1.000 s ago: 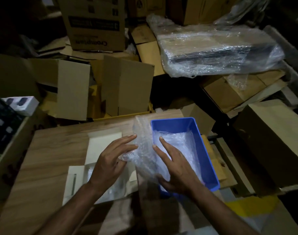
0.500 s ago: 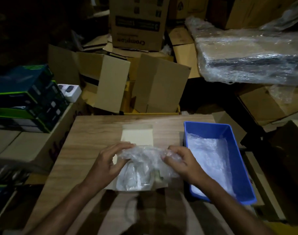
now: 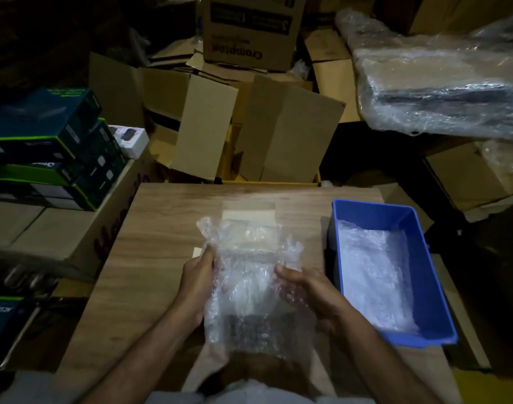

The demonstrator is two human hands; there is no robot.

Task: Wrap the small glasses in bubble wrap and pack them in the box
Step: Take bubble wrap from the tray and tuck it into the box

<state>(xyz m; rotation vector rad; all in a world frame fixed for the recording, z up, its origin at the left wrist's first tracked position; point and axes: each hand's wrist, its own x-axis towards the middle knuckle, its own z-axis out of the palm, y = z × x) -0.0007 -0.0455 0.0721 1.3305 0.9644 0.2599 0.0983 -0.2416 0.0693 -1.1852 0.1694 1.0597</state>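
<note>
Bubble wrap screens white box; blue bin beside.

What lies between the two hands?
In the head view, a bubble wrap sheet spans between the left hand and right hand; both grip its edges.

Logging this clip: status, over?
Both hands, left and right, grip bubble wrap sheet above table. No glass discernible. Blue bin holds more wrap. Nothing in the way.
</note>
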